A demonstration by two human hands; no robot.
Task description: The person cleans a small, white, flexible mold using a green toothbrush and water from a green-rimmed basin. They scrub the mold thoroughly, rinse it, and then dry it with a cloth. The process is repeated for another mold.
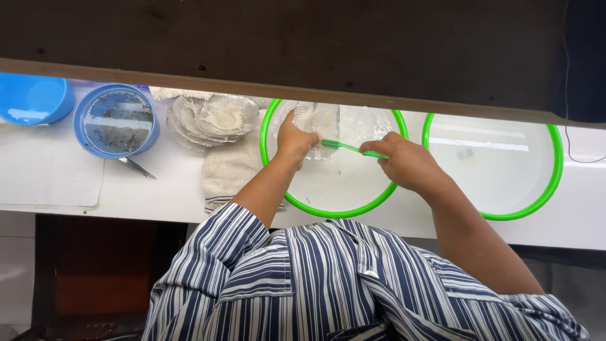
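While gripped (both hands (353, 151)): mesh (317, 120), toothbrush (344, 147).

Two basins stand side by side on the counter (158, 196), one (328, 211) in the middle and the other (555, 164) toward the right end. Over the middle basin, the left hand (293, 140) holds a mesh piece (319, 123) at the far rim, and the right hand (404, 161) holds a toothbrush (344, 146) whose head lies against that mesh. Just left of this basin a folded cloth (230, 170) lies on the counter, with a stack of mesh pieces (208, 120) behind it. Further left stands a round sieve (117, 121), scissors (136, 167) at its near edge. A bowl (31, 100) sits at the far left corner. A shelf (303, 44) overhangs the counter's back.
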